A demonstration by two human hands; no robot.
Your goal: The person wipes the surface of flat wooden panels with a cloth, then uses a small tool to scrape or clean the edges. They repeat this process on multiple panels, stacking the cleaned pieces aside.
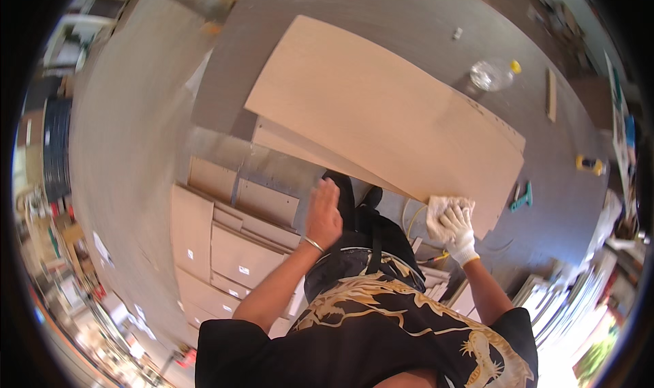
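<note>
A large tan board [381, 109] lies slantwise on a dark table, with the edge of a second board [293, 143] showing beneath its near side. On its near right corner, my right hand [458, 226], in a white knit glove, is closed on a crumpled cream cloth [439, 207] that touches the board. My bare left hand [323, 214] hangs in the air short of the board's near edge, slightly blurred, its fingers stretched out and holding nothing. A bracelet circles that wrist.
On the dark table [225, 81] lie a clear plastic bottle [492, 75] with a yellow cap, a wooden strip [551, 95], a teal-handled tool [522, 197] and a yellow-and-black tool [590, 165]. Several tan panels [242, 258] are stacked at my left. A yellow hose [407, 214] hangs near my legs.
</note>
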